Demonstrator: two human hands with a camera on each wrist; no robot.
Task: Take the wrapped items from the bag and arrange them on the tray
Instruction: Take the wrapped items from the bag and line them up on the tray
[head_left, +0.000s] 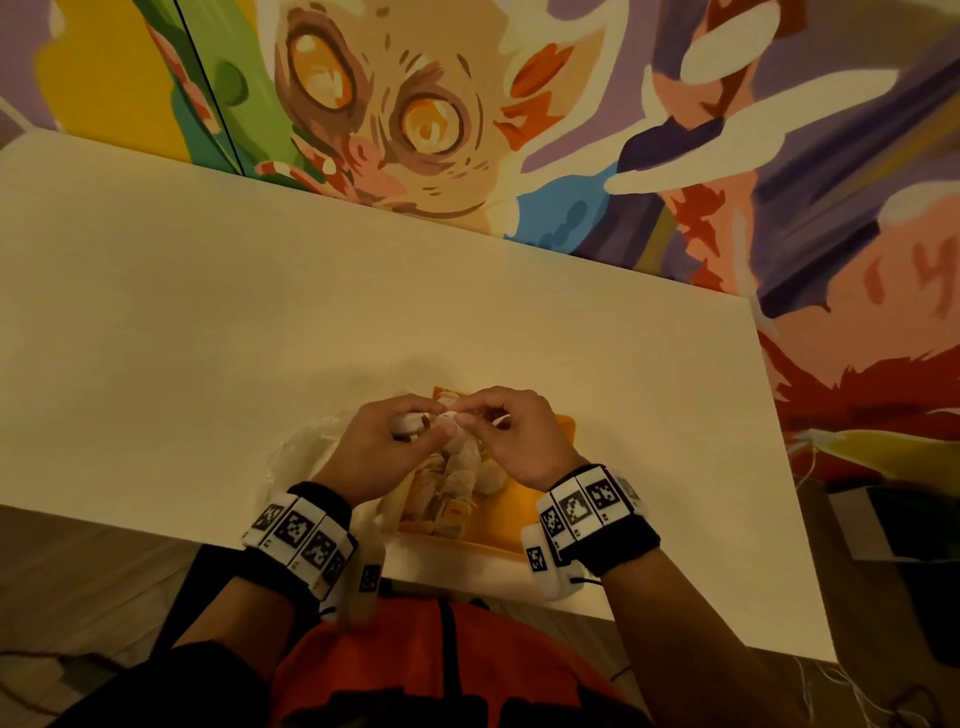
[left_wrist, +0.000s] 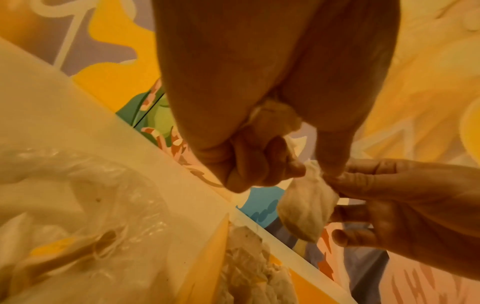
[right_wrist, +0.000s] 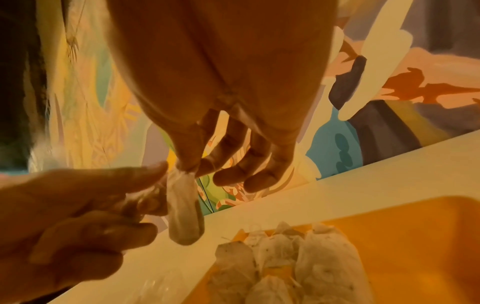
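Near the desk's (head_left: 208, 312) front edge: orange tray (head_left: 563, 431) with a cluster of wrapped items (head_left: 457, 483), clear bag (head_left: 298, 452) just left. Above the tray: one wrapped item (left_wrist: 303, 207) pinched at its twisted top between right hand (head_left: 519, 441) thumb and forefinger, other fingers spread; left hand (head_left: 384, 441) fingers curled round another bundle. Risk: thin twist slipping, item dropping onto the cluster and scattering it.

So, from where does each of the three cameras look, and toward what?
Head: worn on the head, looks down at the table; both hands and wristbands show.
Left wrist: looks along the left hand at the wrapped item, above the bag.
Right wrist: looks along the right hand above the tray.
Both wrist views share the pinched item.
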